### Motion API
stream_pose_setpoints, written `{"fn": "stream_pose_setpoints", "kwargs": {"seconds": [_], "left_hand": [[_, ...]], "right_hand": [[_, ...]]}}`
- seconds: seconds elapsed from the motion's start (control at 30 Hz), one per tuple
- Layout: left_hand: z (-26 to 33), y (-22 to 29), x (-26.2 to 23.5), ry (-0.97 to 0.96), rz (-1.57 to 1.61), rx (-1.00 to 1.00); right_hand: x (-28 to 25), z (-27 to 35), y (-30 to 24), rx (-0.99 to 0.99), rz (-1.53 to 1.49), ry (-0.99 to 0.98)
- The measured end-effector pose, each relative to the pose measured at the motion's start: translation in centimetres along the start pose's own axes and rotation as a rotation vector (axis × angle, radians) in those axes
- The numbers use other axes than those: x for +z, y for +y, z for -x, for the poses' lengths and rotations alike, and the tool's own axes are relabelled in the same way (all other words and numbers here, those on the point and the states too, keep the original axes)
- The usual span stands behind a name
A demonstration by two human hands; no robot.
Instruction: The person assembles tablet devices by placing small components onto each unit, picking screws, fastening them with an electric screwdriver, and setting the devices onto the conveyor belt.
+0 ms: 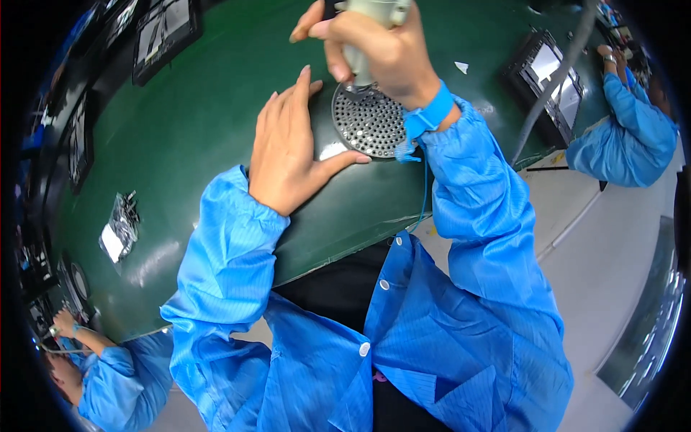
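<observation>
My right hand (396,57) is wrapped around a pale grey-green electric screwdriver (358,65), held upright at the top of the view. Its lower end meets the far part of a round dark metal plate (368,124) full of small holes. Whether the tip sits in a hole is too blurred to tell. My left hand (284,147) lies flat on the green table left of the plate, fingers stretched out and holding nothing. Its thumb reaches the plate's near edge. A blue wrist strap (430,109) with a thin cord circles my right wrist.
A clear bag of small dark parts (122,229) lies at left on the green table (209,108). Black-framed panels stand at upper left (165,39) and right (551,83). A grey cable (554,83) crosses the right one. Co-workers in blue sit at lower left (119,385) and right (622,140).
</observation>
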State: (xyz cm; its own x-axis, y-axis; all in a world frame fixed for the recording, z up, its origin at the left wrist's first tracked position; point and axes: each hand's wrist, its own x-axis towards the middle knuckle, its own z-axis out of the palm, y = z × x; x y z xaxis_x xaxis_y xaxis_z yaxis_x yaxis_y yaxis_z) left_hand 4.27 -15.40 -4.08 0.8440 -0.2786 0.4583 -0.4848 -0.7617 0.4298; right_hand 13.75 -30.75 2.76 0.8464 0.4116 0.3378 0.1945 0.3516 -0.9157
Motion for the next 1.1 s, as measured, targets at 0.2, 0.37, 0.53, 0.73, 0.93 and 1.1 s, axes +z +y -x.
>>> {"fn": "stream_pose_setpoints", "kwargs": {"seconds": [0.2, 0.37, 0.53, 0.73, 0.93, 1.1], "left_hand": [[0.8, -2.6, -3.4, -0.01, -0.071, 0.04], [3.9, -6.5, -7.5, 0.128, -0.122, -0.092], [5.4, -9.0, -9.1, 0.266, -0.118, -0.126], [5.5, -9.5, -9.2, 0.245, -0.122, -0.108], [6.2, -9.2, -9.2, 0.261, -0.121, -0.106], [5.9, -9.5, -8.3, 0.35, -0.093, -0.11]], "right_hand": [[-0.8, 0.4, -0.1, 0.019, 0.059, 0.015], [-0.9, 0.4, 1.5, -0.148, 0.054, -0.019], [-0.2, 0.6, 0.7, -0.004, 0.096, 0.001], [0.1, 0.9, 0.5, -0.008, 0.15, 0.022], [0.0, 1.2, 0.9, 0.027, 0.162, -0.029], [0.3, 1.3, 0.9, 0.016, 0.093, 0.024]]}}
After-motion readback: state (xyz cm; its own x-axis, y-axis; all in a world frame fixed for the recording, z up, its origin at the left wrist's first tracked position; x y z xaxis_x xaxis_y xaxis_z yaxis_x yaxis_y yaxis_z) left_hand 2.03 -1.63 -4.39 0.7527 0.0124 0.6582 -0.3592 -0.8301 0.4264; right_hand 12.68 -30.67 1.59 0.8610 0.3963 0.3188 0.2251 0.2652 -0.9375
